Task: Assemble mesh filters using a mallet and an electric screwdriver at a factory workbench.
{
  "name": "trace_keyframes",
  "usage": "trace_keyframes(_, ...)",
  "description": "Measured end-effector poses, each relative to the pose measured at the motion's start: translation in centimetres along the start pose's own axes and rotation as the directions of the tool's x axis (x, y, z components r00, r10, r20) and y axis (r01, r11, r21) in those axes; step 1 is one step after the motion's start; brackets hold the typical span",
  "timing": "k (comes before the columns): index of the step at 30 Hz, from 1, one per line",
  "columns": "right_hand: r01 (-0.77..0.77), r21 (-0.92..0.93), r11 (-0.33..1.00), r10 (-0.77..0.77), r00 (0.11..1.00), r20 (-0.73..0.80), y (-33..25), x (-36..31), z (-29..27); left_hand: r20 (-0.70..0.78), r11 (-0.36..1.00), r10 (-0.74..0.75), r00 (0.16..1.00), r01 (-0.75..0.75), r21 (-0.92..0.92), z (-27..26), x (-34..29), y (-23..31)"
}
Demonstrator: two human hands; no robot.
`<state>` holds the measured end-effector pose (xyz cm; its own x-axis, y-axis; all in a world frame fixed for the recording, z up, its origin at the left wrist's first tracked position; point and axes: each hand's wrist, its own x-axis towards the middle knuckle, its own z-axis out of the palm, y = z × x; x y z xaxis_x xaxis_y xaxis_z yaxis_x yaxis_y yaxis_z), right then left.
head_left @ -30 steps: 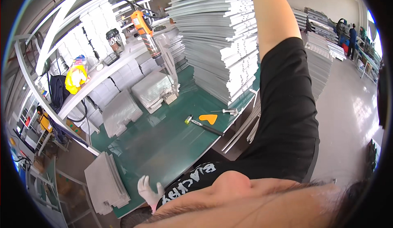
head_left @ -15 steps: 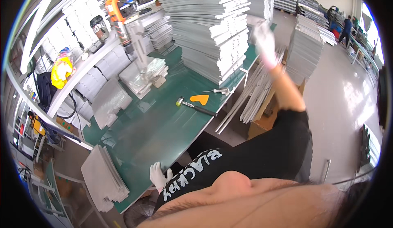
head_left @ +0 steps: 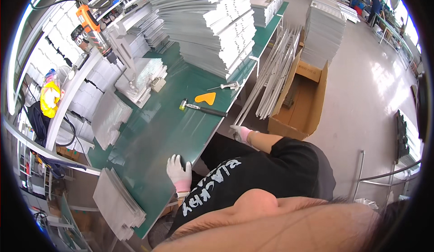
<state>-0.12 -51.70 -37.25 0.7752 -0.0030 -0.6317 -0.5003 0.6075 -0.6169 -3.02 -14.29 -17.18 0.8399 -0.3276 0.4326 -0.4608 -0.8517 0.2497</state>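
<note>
My left hand [head_left: 179, 172], in a white glove with a pinkish cuff, lies on the near edge of the green table [head_left: 156, 143], fingers spread and holding nothing. Beyond the table's right edge my right hand [head_left: 241, 133], gloved too, is low, with its fingers closed at the near end of the long pale metal strips [head_left: 273, 78]. It seems to grip a strip's end; the fingers partly hide it. A black-handled hammer [head_left: 203, 110], a yellow scraper [head_left: 205, 98] and a small screwdriver-like tool [head_left: 226, 86] lie on the table.
Tall stacks of pale panels [head_left: 199, 30] stand at the table's far end. Small wrapped pieces [head_left: 144, 80] lie below a hanging orange power driver [head_left: 92, 30]. An open cardboard box [head_left: 309, 105] is right of the strips. Flat panels [head_left: 117, 202] lean at the near left corner.
My right hand has come down from beside the tall stack to the near end of the strips. The left hand stays on the table edge. The view has shifted a little.
</note>
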Motion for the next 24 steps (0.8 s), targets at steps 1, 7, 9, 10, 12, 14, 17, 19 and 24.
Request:
trace_keyframes(1,0.101,-0.184,0.978,-0.099,0.995,0.022,-0.2,-0.2,0.5,0.019,0.999,-0.032,0.999,0.032,0.016,0.0,0.0,0.0)
trace_keyframes(7,0.034,0.297,0.954,-0.035,0.999,0.000,2.8,5.3,0.7,0.039,1.000,-0.023,0.999,0.022,0.013,-0.6,0.0,0.4)
trace_keyframes(9,0.327,0.224,0.918,-0.332,0.943,-0.018,5.7,9.9,-3.6,0.046,1.000,-0.015,0.999,0.015,-0.012,-0.6,0.3,0.4)
trace_keyframes(10,0.325,0.233,0.917,-0.328,0.944,-0.027,5.5,9.7,-3.7,0.042,1.000,-0.009,0.999,0.009,-0.012,-0.3,0.5,0.5)
trace_keyframes(12,0.323,-0.012,0.946,-0.318,0.924,-0.214,2.9,6.7,-1.8,0.034,0.999,-0.031,0.999,0.031,0.020,-0.1,0.1,0.6)
trace_keyframes(14,0.303,0.022,0.953,-0.284,0.917,-0.280,-1.2,2.0,0.5,0.014,0.997,-0.055,0.998,0.054,0.054,-0.8,-0.2,1.1)
trace_keyframes(17,0.274,0.231,0.934,-0.223,0.949,-0.222,-3.5,0.8,-0.4,0.027,0.997,-0.051,0.998,0.050,0.053,-0.8,0.5,1.3)
trace_keyframes(19,0.303,0.092,0.949,-0.260,0.912,-0.316,-4.0,0.7,0.3,0.043,0.997,-0.063,0.997,0.061,0.047,-0.8,0.8,1.4)
trace_keyframes(24,0.376,-0.245,0.893,-0.449,0.750,-0.486,-4.7,2.7,1.9,0.056,0.996,-0.064,0.996,0.061,0.060,-1.3,1.0,1.7)
